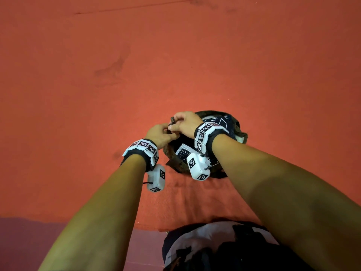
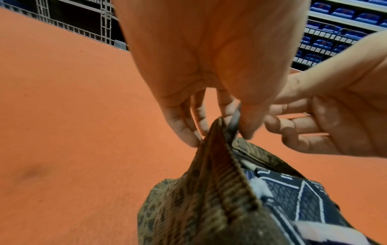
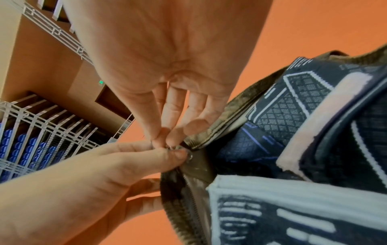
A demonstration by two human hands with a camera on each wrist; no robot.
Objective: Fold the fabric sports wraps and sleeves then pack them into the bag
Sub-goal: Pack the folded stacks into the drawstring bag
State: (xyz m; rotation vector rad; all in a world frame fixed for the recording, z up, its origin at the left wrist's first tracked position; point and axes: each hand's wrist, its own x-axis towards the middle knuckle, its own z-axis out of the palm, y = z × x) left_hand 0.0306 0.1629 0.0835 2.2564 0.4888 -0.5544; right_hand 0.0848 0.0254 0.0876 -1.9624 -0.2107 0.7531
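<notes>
Packing: looks nearly done; the folded wraps and sleeves (image 3: 293,106) sit inside the bag (image 1: 172,153), just under both hands.
Hands: together at the bag's near end; left hand (image 1: 159,134) pinches the rim, right hand (image 1: 185,122) pinches the zipper pull (image 1: 172,120).
Left: zipping the open bag shut, I judge.
Surface: orange cloth surface (image 1: 175,55) beyond the hands shows no loose fabric.

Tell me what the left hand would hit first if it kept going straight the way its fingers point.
The left hand already pinches the end of the bag; just past its fingertips come the right hand's fingers, probably first contact, though depth is unclear.
</notes>
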